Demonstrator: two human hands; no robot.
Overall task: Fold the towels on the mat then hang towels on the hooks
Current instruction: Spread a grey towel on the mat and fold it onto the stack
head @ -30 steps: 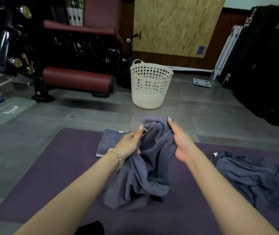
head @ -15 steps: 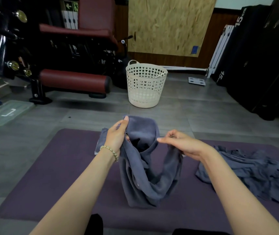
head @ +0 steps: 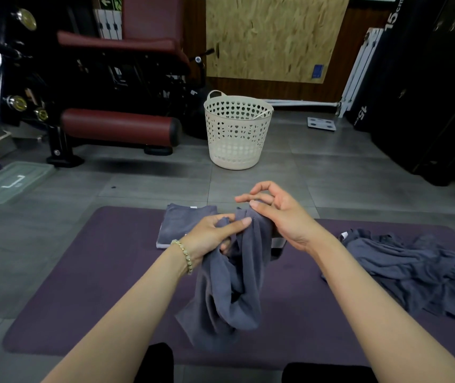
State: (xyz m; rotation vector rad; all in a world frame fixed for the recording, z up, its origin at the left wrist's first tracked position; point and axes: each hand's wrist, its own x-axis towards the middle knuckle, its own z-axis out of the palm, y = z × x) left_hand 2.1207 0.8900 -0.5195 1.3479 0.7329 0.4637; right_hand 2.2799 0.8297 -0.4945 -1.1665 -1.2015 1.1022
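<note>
1. Plainly, the grey towel [head: 229,286] is the one in hand: it is bunched and hangs from the two hands above the purple mat [head: 82,286], its lower folds blurred just over the mat's near part.
2. The left hand [head: 212,236] grips the towel's upper part, fingers curled round a fistful of cloth and the thumb laid across it; a bead bracelet [head: 186,255] sits on that wrist.
3. The right hand [head: 284,217] is just beside the left and a little higher, at the towel's top edge. Its thumb lies on the cloth and its fingers are bent and spread; I cannot tell whether it pinches the towel or only touches it.
4. Just beyond the left hand a folded towel [head: 179,228] lies flat on the mat's far edge.
5. Out to the side of the right forearm a crumpled heap of grey towels [head: 414,272] lies on the mat, apart from the held one.
6. Well beyond both hands a cream perforated basket [head: 237,134] stands upright on the grey floor [head: 317,167].
7. Farther off on the left-hand side stands a gym machine with red pads [head: 116,128]; a clear plastic lid [head: 8,183] lies on the floor near it.
</note>
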